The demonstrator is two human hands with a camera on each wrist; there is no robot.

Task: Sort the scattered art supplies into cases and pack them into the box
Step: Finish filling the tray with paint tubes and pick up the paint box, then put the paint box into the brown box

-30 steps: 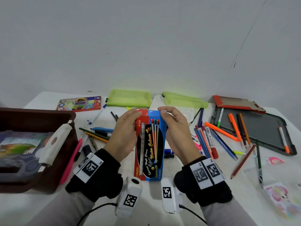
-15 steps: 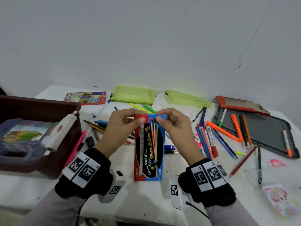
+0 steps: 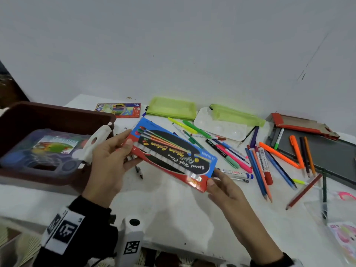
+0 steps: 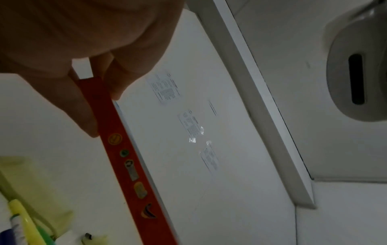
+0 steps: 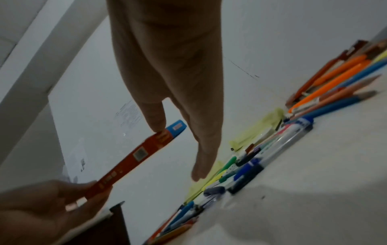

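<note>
A flat red and blue water colour box (image 3: 173,155) hangs slantwise above the table. My left hand (image 3: 129,149) grips its upper left end, thumb on top and fingers below; the left wrist view shows the box's red edge (image 4: 117,149) running out from that hand (image 4: 83,102). My right hand (image 3: 215,180) touches the lower right end with straight fingers; in the right wrist view the thumb (image 5: 155,124) rests on the box's end (image 5: 134,155). The brown packing box (image 3: 63,110) stands at left with a clear plastic paint case (image 3: 48,149) inside.
A white tube-like thing (image 3: 96,143) leans on the brown box's rim. Several pens and pencils (image 3: 258,166) lie scattered right of centre. Behind are two green pouches (image 3: 171,108), a white palette (image 3: 217,126) and a coloured pencil pack (image 3: 119,109). A grey tray (image 3: 323,157) sits far right.
The water colour box has swung from upright to slanted and moved left toward the brown box. My right hand slid from its top end to its lower end and straightened.
</note>
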